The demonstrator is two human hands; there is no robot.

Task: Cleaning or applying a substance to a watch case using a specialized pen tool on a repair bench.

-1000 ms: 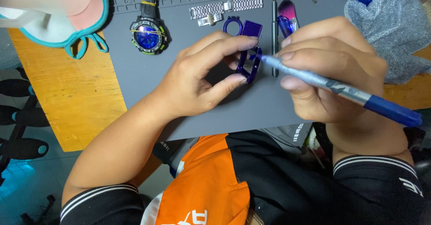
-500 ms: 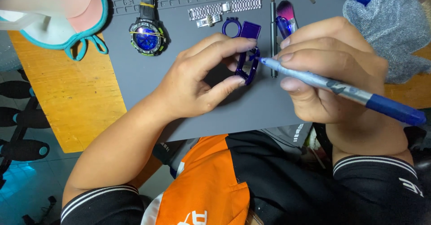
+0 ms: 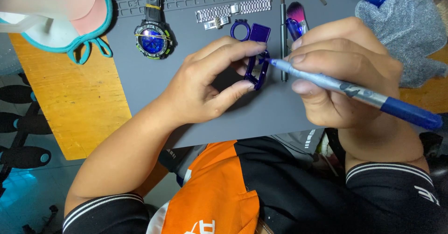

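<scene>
Purple watch case [image 3: 257,70] sits pinched on edge between my left hand's [image 3: 205,87] thumb and forefinger, just above the grey mat [image 3: 186,103], near its middle. My right hand [image 3: 347,75] is closed around a blue pen-like tool [image 3: 354,90], its tip touching the case's upper edge from three o'clock. At ten o'clock of the case lies a black watch [image 3: 153,40]; at twelve o'clock, a steel bracelet [image 3: 232,10] and a purple ring [image 3: 240,29].

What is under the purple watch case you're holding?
The left hand holds the purple watch case on edge above the grey mat. Bare mat shows around it. The spot directly beneath is covered by the case and fingers, so anything there cannot be seen.
</scene>
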